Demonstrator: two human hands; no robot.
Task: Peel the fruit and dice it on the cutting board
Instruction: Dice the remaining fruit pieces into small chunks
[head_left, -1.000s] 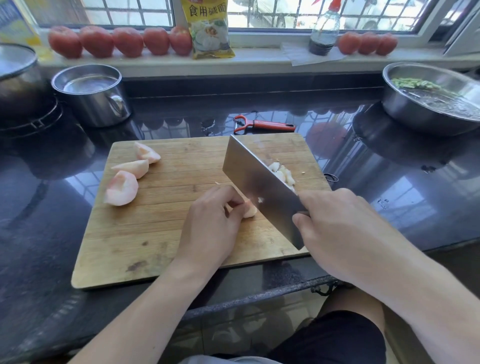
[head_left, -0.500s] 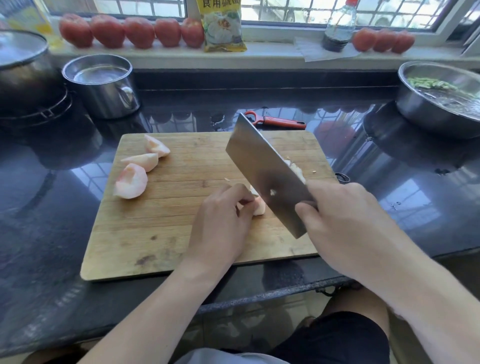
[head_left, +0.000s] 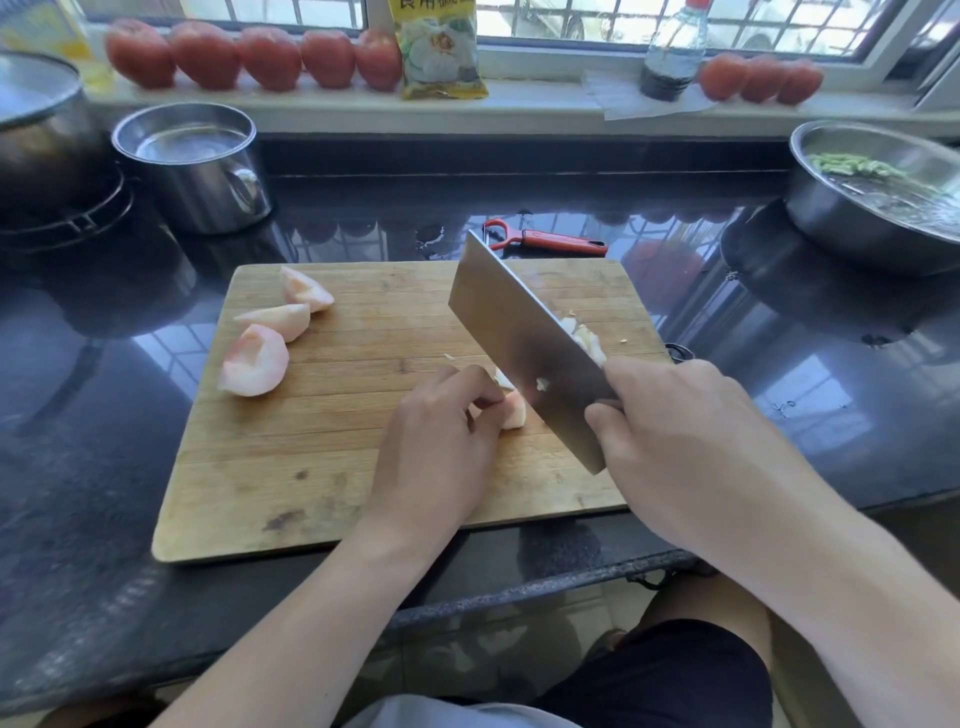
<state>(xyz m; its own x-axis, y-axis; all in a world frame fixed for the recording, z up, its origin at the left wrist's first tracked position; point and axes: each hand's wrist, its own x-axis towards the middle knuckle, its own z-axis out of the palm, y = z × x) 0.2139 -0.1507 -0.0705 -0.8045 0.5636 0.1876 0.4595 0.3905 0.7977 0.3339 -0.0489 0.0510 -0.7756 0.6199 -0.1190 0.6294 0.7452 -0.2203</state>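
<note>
A wooden cutting board (head_left: 322, 467) lies on the dark counter. Three peeled pale-pink fruit wedges (head_left: 254, 361) sit at its left. My left hand (head_left: 436, 447) pinches a small fruit piece (head_left: 514, 410) near the board's middle. My right hand (head_left: 675, 441) grips the handle of a steel cleaver (head_left: 524, 332), whose blade stands tilted just right of that piece. A bit of fruit sticks to the blade. Diced pieces (head_left: 584, 335) lie behind the blade, partly hidden.
A red peeler (head_left: 550, 240) lies behind the board. A steel pot (head_left: 195, 161) stands at back left, a steel bowl with greens (head_left: 878, 192) at back right. Tomatoes (head_left: 270, 57), a yellow packet (head_left: 439, 47) and a bottle (head_left: 672, 52) line the sill.
The cleaver has lifted off the board and tilted back, then stayed close to the piece. My left hand keeps its pinch on the fruit piece; the wedges have not moved.
</note>
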